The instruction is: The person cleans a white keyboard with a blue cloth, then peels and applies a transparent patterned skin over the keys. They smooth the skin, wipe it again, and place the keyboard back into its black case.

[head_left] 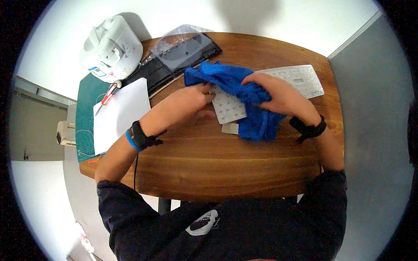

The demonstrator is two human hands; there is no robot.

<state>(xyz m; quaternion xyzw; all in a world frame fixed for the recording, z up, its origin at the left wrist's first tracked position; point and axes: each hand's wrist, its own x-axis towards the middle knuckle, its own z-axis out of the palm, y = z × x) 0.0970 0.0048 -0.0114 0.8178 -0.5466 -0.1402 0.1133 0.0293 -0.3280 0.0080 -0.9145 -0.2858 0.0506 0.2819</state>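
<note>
A crumpled blue cloth [261, 119] lies across the middle of a long white keyboard panel [229, 108], whose bare left end shows round studs. The panel's right end sticks out beyond the cloth. My right hand [281, 93] is closed on the cloth from above, thumb and fingers pressing into its folds. At the panel's left end, my left hand [200, 101] has its fingers curled on the edge, close to the cloth. Motion smears those fingertips a little. A small pale rectangular piece [230, 128] pokes out below the panel, partly under the cloth.
A clear plastic cover [180, 45] rests on a black keyboard [159, 76] at the back. To the left stand a white rice cooker [114, 48], a paper sheet [124, 115], a red-handled cutter [111, 93] and a green cutting mat [85, 119]. A grey partition [372, 108] borders the table's right.
</note>
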